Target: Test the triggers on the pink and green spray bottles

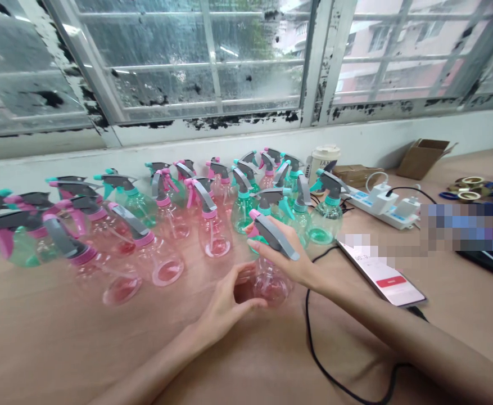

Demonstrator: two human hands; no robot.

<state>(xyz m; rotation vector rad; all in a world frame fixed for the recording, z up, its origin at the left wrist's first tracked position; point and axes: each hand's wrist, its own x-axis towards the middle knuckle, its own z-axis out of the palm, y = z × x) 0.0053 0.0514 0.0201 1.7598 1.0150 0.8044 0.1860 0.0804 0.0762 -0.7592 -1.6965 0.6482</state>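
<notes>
A clear pink spray bottle (271, 284) with a grey trigger head stands on the table in front of me. My left hand (225, 306) curls round its base from the left. My right hand (286, 259) closes over its grey and pink trigger head from the right. Behind it stand several more spray bottles, pink ones (162, 253) to the left and green ones (326, 216) to the right, all with grey triggers.
A phone (383, 273) lies at the right with a black cable (334, 377) running toward me. A white power strip (387, 205), a lidded cup (322, 160), a cardboard box (423, 157) and tape rolls (471, 188) sit further back. A window wall closes the far side.
</notes>
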